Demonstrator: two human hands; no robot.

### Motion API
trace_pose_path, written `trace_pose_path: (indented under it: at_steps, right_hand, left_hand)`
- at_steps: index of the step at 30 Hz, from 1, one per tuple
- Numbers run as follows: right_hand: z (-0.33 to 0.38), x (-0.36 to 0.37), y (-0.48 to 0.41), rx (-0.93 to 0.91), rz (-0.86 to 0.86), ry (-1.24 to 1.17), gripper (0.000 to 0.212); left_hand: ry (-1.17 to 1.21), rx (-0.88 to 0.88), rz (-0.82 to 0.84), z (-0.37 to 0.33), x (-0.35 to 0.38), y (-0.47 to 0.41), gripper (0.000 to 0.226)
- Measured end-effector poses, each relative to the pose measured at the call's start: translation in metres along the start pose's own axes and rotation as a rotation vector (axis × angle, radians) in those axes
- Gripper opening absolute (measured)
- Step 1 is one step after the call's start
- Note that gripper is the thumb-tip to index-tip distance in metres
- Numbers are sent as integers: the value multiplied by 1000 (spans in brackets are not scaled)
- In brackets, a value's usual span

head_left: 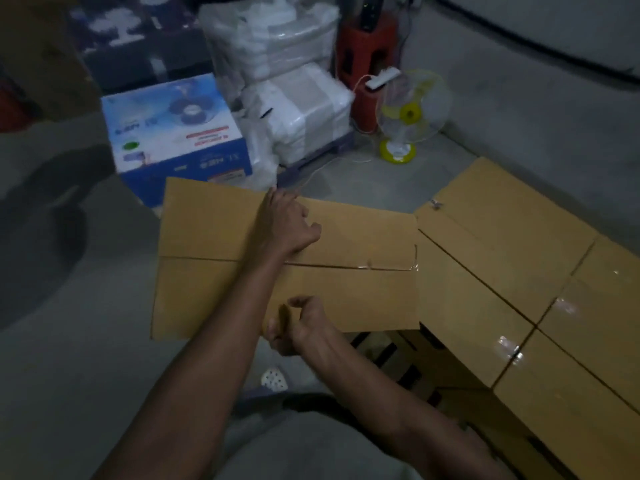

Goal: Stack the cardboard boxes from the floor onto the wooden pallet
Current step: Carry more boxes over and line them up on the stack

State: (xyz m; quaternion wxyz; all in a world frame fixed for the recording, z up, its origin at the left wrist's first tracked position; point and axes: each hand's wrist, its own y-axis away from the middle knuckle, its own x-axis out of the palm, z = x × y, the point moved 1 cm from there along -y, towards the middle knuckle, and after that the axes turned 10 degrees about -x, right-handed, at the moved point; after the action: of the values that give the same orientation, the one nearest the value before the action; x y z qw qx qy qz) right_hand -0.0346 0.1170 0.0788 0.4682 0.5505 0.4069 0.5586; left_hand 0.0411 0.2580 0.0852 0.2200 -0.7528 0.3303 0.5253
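A brown cardboard box [346,296], top flaps taped shut, sits in the middle of the view, held level in front of me. My left hand [289,221] lies on its top with the fingers hooked over the far edge. My right hand [299,329] grips the near edge, thumb on top. Right of it, several taped cardboard boxes [519,271] stand packed together on the wooden pallet [384,355], whose slats show below the held box. The held box's right edge meets the stack.
A blue fan carton [173,133] stands on the grey floor beyond the held box. White plastic-wrapped bundles [284,81], a red stool [367,50] and a yellow-and-white fan [412,112] with a white cord crowd the back. A white perforated shoe [273,377] shows below.
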Motion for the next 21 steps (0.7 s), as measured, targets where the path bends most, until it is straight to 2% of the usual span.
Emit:
trace_pose_path:
  at_steps: [2,5,10,17,21]
  right_hand:
    - [16,34,-1,-47,28,-75,15]
    - [50,71,0,-87,-39,-228,17]
    - [111,127,-28,-192,-73,-402,15]
    - [229,194,-87,-145,-147,-598,21]
    - [306,234,-91,-184,-149,-696,24]
  left_hand:
    - [-35,77,55,-1,-15,-44,62]
    - [-87,206,95,-14,-22,-104,64]
    - [-120,408,127,-48,10,-199,66]
    - [-90,556,284,-105,53,-320,62]
    - [-80,639,312,-141,56,-398,62]
